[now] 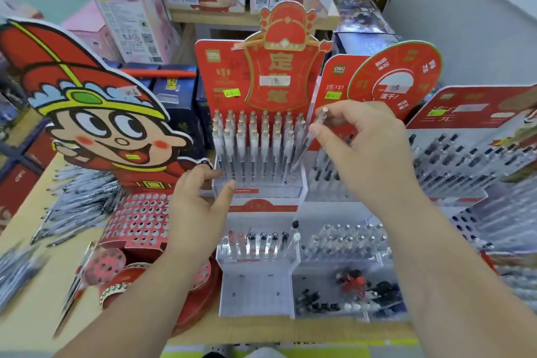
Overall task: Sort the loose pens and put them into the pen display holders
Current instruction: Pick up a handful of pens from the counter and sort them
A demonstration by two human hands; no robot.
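My right hand (pixel 360 148) pinches a clear pen (pixel 312 136) near its top, tilted over the right end of the clear display holder (pixel 258 190) with the red backboard, where several white pens stand in rows. My left hand (pixel 200 197) hovers at the holder's left front corner, fingers relaxed and holding nothing. A lower clear holder (pixel 255 259) in front carries a row of red and black capped pens. Loose pens (pixel 84 200) lie piled on the table at the left.
A cartoon figure display (pixel 96 116) with a red perforated pen stand stands at the left. More pen holders (pixel 465 166) with black-capped pens fill the right. A clear tray (pixel 348 291) with loose caps sits front right. Boxes line the shelf behind.
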